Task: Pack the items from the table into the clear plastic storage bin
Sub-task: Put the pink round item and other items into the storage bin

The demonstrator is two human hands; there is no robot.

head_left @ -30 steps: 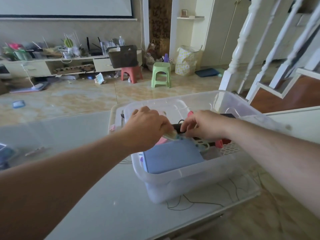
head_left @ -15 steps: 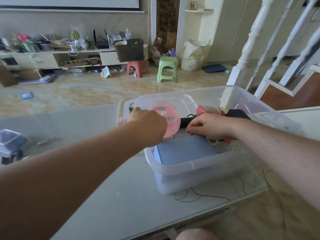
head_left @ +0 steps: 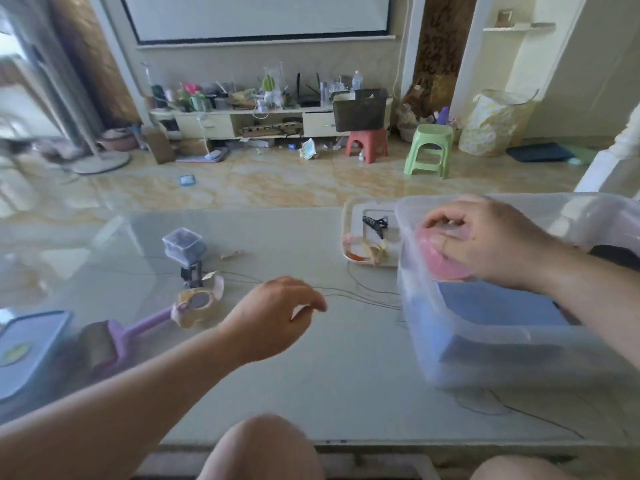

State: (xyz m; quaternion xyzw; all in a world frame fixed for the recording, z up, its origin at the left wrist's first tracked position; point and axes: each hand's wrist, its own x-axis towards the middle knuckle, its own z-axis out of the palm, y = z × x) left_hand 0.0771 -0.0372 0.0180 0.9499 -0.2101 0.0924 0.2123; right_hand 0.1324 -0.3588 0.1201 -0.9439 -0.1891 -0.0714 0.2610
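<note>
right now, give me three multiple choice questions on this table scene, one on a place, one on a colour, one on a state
1. Where is the tape roll?
A. in the bin
B. on the table by the lint roller's handle
C. on the floor

2. What colour is the lint roller handle?
A. purple
B. green
C. red

3. What is the left hand doing?
A. holding the tape
B. pressing the bin
C. hovering with nothing in it

Answers: 1 B, it lies left of the clear bin; 2 A, handle looks purple; 3 C, only the right hand holds something, the pink disc.
</note>
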